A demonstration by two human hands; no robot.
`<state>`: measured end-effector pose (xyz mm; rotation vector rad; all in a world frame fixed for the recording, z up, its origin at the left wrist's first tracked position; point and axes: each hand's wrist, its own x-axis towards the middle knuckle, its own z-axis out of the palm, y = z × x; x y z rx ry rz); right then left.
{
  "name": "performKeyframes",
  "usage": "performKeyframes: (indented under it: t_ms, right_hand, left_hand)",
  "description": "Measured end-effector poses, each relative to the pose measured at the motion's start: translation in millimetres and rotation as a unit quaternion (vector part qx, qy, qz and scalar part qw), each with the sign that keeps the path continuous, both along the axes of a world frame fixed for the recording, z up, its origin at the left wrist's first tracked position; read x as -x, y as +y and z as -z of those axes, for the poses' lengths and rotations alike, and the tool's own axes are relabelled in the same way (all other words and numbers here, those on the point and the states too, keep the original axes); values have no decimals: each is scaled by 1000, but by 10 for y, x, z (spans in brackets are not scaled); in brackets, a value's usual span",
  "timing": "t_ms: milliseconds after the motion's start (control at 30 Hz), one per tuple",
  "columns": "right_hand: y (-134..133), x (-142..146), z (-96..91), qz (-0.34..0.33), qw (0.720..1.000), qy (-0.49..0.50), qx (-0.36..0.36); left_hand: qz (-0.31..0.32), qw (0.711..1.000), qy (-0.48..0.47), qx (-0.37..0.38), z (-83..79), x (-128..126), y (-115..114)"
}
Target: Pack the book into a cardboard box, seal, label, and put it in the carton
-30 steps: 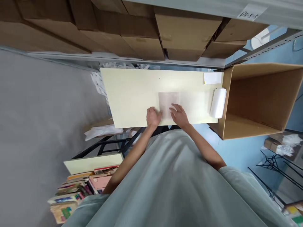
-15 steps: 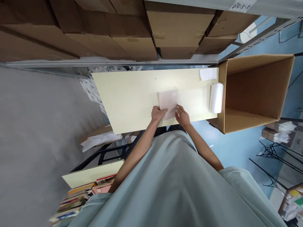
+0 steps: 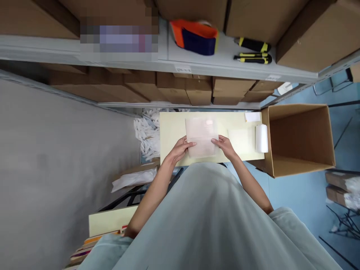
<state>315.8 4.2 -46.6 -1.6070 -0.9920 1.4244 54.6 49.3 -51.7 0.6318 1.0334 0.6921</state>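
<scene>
I hold a translucent plastic bag point(image 3: 201, 135) up over the pale yellow table point(image 3: 171, 129). My left hand point(image 3: 180, 148) pinches its lower left edge and my right hand point(image 3: 224, 145) pinches its lower right edge, so both hands are closed on it. The bag hangs flat between them, lifted off the tabletop. A white roll of bags point(image 3: 261, 138) lies at the table's right end, right of my right hand. Another flat bag point(image 3: 237, 137) rests on the table between my right hand and the roll.
An open cardboard box point(image 3: 299, 138) stands right of the table. A white label point(image 3: 252, 116) lies at the table's far right corner. Shelves behind carry cardboard boxes point(image 3: 182, 88), an orange tape dispenser point(image 3: 197, 36) and utility knives point(image 3: 251, 50). White bags point(image 3: 144, 133) are piled left of the table.
Both hands took the bag by its near edge and lifted it off the table. The camera tilted up, so the upper shelf with the tape dispenser and knives came into view.
</scene>
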Motion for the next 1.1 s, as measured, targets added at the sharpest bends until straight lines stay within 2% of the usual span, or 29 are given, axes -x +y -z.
performKeyframes:
  t_ms: [100, 167, 233, 300, 367, 400, 467, 567, 600, 667, 800, 867, 967, 1100]
  right_hand:
    - [115, 313, -363, 41, 997, 49, -43]
    - [184, 461, -553, 58, 995, 26, -75]
    - [252, 547, -703, 49, 993, -12, -109]
    - [314, 583, -823, 7, 987, -70, -146]
    - [372, 589, -920, -71, 967, -161, -183]
    - [399, 587, -959, -119, 949, -215, -198]
    - [451, 580, -1012, -204, 901, -315, -218]
    - [519, 556, -1013, -284, 845, -394, -225]
    - [536, 538, -991, -298, 836, -402, -222]
    - [560, 476, -914, -312, 833, -404, -211]
    - [584, 260, -665, -305, 862, -365, -176]
    - [584, 157, -505, -313, 867, -356, -156]
    - [550, 92, -247, -317, 861, -370, -147]
    - [393, 130, 73, -309, 843, -402, -179]
  left_hand:
    - [-39, 999, -2, -30, -179, 211, 6]
    - [-68, 997, 7, -42, -237, 275, -19]
    - [-103, 991, 57, -58, -299, 294, -58]
    - [-158, 966, 166, -121, -410, 295, -87]
    - [-189, 906, 286, -249, -581, 301, -75]
    - [-173, 870, 332, -320, -678, 308, -45]
    - [-74, 818, 373, -431, -848, 323, 62]
    - [106, 794, 350, -486, -931, 321, 277]
    - [143, 793, 338, -486, -902, 309, 338]
    - [169, 799, 325, -478, -782, 274, 412]
    - [147, 814, 321, -462, -478, 188, 388]
    - [145, 818, 328, -449, -355, 152, 346]
    - [157, 816, 352, -431, -186, 118, 289]
    - [161, 822, 368, -404, 89, 104, 146]
